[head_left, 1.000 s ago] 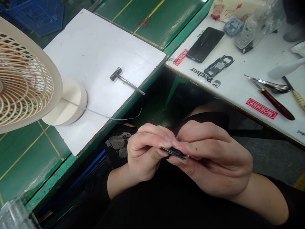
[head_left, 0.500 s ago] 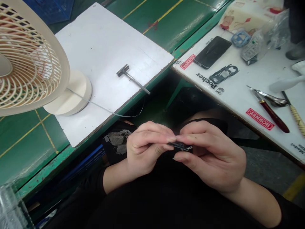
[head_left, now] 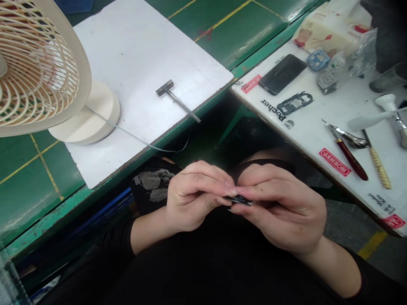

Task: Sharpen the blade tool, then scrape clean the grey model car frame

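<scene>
Green bench (head_left: 38, 199) lies beyond the left hand (head_left: 193, 197) and right hand (head_left: 280, 207), clamped on a black part (head_left: 239, 200).

grey concrete floor (head_left: 346, 228) | yellow floor stripe (head_left: 372, 245) | green bench top (head_left: 235, 34) | white-topped table (head_left: 318, 140) | blue plastic crate (head_left: 76, 5)

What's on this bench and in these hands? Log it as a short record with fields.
Left hand: pinches small black part
Right hand: pinches the same part
White board: holds T-handle tool and fan
White bench: holds phone and red-handled tool
</scene>
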